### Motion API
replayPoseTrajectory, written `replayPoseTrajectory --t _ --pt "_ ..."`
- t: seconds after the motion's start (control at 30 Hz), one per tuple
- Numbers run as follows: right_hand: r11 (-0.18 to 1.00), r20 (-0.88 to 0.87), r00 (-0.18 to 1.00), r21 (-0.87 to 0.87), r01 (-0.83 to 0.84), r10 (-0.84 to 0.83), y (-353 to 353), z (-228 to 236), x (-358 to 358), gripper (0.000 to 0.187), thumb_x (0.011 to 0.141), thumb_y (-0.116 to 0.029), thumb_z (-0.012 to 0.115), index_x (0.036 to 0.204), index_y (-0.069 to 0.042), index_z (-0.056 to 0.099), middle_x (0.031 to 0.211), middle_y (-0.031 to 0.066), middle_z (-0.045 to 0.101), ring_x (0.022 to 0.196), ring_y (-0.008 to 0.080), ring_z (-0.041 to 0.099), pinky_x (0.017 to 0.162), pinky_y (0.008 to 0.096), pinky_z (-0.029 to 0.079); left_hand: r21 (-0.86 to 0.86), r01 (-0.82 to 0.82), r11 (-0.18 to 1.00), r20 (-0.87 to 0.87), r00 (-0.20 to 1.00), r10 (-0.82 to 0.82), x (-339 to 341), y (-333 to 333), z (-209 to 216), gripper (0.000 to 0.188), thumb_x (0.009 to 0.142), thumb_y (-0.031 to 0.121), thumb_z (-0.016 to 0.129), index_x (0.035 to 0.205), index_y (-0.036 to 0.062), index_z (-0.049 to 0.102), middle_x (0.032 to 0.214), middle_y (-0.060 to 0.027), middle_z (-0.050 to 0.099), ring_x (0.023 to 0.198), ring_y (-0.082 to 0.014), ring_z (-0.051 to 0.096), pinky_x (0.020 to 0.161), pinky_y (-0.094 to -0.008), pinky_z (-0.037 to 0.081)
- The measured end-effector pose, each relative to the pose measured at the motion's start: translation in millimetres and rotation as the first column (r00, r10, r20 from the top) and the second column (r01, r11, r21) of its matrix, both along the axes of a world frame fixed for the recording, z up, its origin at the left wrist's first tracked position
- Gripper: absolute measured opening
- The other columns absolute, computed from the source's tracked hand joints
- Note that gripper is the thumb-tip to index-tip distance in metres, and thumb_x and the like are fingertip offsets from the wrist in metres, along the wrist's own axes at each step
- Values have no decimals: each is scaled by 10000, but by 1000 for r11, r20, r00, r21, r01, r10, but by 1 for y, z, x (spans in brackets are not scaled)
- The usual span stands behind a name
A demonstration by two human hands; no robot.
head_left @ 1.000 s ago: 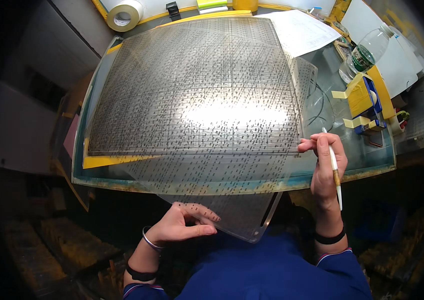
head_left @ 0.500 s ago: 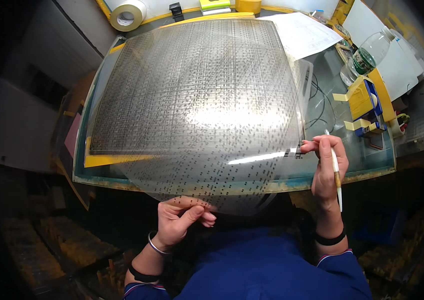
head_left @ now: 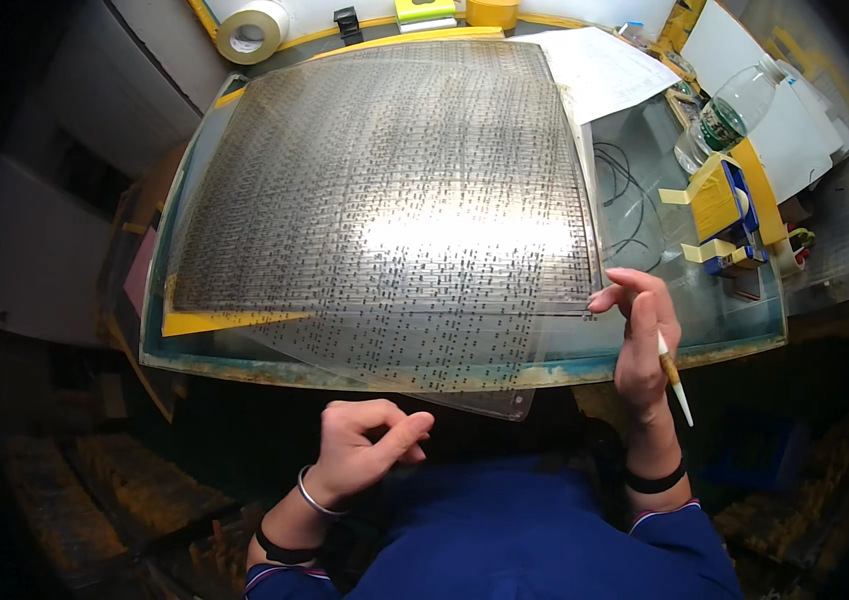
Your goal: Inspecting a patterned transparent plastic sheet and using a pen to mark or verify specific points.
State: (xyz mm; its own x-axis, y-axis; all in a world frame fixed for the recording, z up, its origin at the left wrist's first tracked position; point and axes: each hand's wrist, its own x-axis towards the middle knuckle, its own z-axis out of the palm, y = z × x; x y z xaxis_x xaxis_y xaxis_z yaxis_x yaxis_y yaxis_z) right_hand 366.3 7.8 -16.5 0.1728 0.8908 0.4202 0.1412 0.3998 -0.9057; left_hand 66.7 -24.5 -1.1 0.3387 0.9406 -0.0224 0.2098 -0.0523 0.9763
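Note:
A large see-through film sheet (head_left: 415, 350) with rows of small dark marks lies askew over a finely patterned dark sheet (head_left: 275, 200) on the glass-topped table (head_left: 685, 330). The film's lower corner sticks out past the table's front edge. Just below that edge is my left hand (head_left: 373, 445), its fingers curled and the thumb against them, with nothing visible in it and apart from the film. My right hand (head_left: 645, 345) holds a slim white-and-brown pen-like tool (head_left: 674, 380) in its curled fingers. Its forefinger and thumb reach to the sheets' lower right corner.
A clear plastic bottle (head_left: 735, 115), a blue-and-yellow tape dispenser (head_left: 730, 210) and a coiled dark cable (head_left: 627, 195) are on the right. White paper (head_left: 605, 70) lies at the back right. A tape roll (head_left: 251, 33) and a black clip (head_left: 348, 24) stand along the back.
The film has left my left hand's fingers and now lies flatter, shifted up and to the left. The pen-like tool has tilted in my right hand, which has moved slightly left.

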Motion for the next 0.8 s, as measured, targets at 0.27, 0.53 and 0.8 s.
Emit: replayPoseTrajectory --t 0.27,0.53,0.8 --pt "948 193 935 -176 -266 298 -6 21 -12 203 876 -61 617 1052 18 677 850 108 640 739 169 610 667 279 475 796 132 590 -363 885 292 -4 23 5 239 730 56 777 956 45 704 1016 -131 700 929 -284 675 813 -377 533" --pt "896 266 866 -267 -355 423 4 22 -35 95 785 -39 714 870 1 703 722 86 674 609 139 655 553 254 489 721 172 671 -440 862 252 -8 31 -11 271 759 168 765 1008 70 718 1125 -108 689 1092 -295 643 971 -449 477" --pt "891 263 862 -270 -365 433 5 20 -34 77 772 -33 704 836 9 700 679 76 662 565 126 634 519 246 477 722 163 673 -431 866 254 -8 32 -13 270 746 170 773 995 78 721 1112 -105 691 1082 -293 648 962 -449 484"
